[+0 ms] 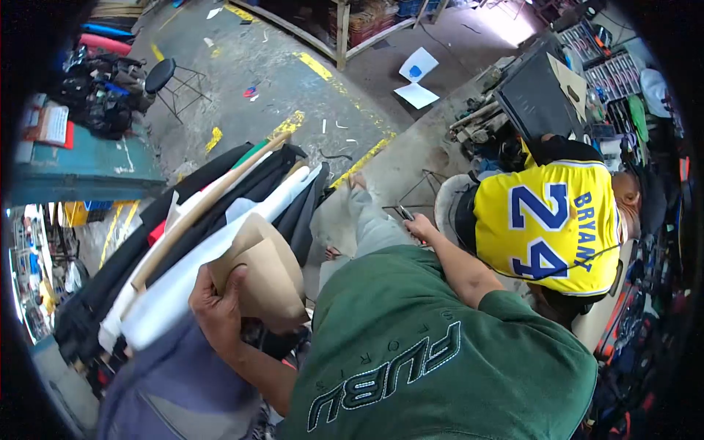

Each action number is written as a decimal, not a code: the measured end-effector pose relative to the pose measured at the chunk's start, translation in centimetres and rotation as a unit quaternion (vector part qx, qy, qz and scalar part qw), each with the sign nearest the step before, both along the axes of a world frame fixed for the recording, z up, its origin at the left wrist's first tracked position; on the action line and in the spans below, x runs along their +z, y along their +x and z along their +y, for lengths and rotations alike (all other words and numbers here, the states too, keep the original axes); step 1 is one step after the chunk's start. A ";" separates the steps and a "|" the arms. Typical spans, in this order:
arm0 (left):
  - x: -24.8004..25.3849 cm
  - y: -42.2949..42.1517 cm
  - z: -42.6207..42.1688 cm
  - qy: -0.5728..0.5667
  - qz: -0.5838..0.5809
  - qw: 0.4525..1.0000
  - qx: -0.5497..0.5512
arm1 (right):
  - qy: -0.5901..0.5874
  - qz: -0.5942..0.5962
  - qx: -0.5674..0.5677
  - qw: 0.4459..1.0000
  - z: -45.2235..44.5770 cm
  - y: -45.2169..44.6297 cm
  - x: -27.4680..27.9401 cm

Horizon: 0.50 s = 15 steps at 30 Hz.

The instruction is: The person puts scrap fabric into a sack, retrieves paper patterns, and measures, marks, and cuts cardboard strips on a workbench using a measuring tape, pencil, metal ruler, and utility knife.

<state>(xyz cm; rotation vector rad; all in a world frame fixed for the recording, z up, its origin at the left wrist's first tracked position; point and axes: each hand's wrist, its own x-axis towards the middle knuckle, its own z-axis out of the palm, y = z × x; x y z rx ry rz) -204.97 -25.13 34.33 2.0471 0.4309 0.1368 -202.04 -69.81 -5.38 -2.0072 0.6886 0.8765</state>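
Note:
My left hand (218, 304) grips a curled sheet of stiff brown paper or card (260, 264), thumb on its outer face. The sheet bends into a loose roll beside long fabric rolls. Over by my right thigh, my right hand (421, 229) is closed around a small dark scissors-like tool (403, 213), pointing away from me; its exact kind is hard to make out. My green shirt (433, 352) fills the lower middle of the view. Close to my left hand lie a white roll (183, 290) and black fabric rolls (95, 293).
To my right a person in a yellow jersey (550, 227) bends beside a dark board (539, 92). A black stool (161, 75) stands on the floor at upper left, near a teal table (88, 172). White paper pieces (418, 66) and scraps lie on the floor.

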 end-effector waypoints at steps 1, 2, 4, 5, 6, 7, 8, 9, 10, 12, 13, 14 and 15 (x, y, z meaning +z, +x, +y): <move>0.0 1.8 0.0 0.004 0.000 1.000 -0.006 | 0.007 0.004 -0.003 1.000 0.4 1.6 0.3; -0.1 3.6 -0.1 0.002 -0.004 1.000 -0.002 | 0.013 0.008 -0.007 1.000 0.7 3.3 0.6; -0.4 8.0 -0.5 -0.001 -0.019 1.000 0.000 | 0.012 0.020 0.013 1.000 0.5 7.8 -0.9; -0.6 10.3 -1.0 0.003 -0.021 1.000 -0.010 | 0.006 0.036 0.043 0.998 0.2 10.1 -1.7; -1.1 12.6 -1.6 -0.012 -0.016 1.000 -0.002 | -0.001 0.053 0.074 0.996 -0.6 12.6 -2.3; -1.6 14.9 -2.3 -0.027 -0.010 1.000 0.007 | 0.001 0.052 0.067 0.996 -1.6 15.5 -2.0; -1.8 17.0 -3.0 -0.041 0.002 0.999 0.016 | 0.006 0.051 0.060 0.997 -2.6 18.0 -1.7; -1.8 18.6 -3.7 -0.035 0.013 0.999 0.007 | 0.013 0.056 0.050 0.997 -3.2 19.4 -1.1; -1.8 20.8 -4.8 -0.035 0.023 0.999 -0.019 | 0.018 0.051 0.040 0.998 -4.1 21.7 -0.6; -2.5 26.2 -6.8 -0.038 0.029 0.996 -0.075 | 0.018 0.008 0.019 1.000 -6.1 27.1 0.2; -2.8 28.2 -7.3 -0.036 0.033 0.995 -0.087 | 0.018 -0.018 0.008 1.000 -6.8 28.2 0.3; -3.2 30.1 -7.8 -0.037 0.059 0.992 -0.106 | 0.020 -0.012 -0.002 1.000 -7.6 29.0 0.4; -3.7 32.1 -8.3 -0.038 0.079 0.988 -0.124 | 0.013 -0.028 -0.010 0.999 -8.6 30.3 0.4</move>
